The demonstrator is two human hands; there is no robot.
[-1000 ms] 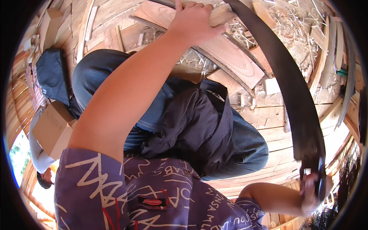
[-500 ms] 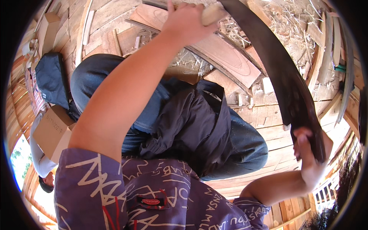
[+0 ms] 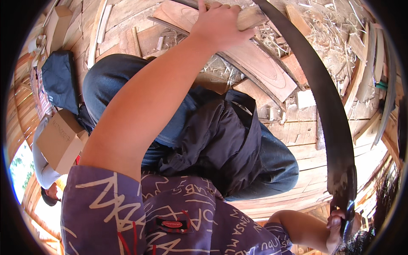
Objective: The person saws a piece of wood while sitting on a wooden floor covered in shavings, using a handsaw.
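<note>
Left hand at top centre, fingers wrapped over the near end of a pale wood piece, pressing it down onto the plank beneath. Right hand low at right edge, fingers curled tight round the lower end of a long dark curved blade.

Blade's long axis sweeps in an arc from the right hand up and leftward to the wood piece, upper end just beside the left hand. Wood piece lies ahead of the knees, on the floor among shavings. Left hand is nearer to it.
</note>
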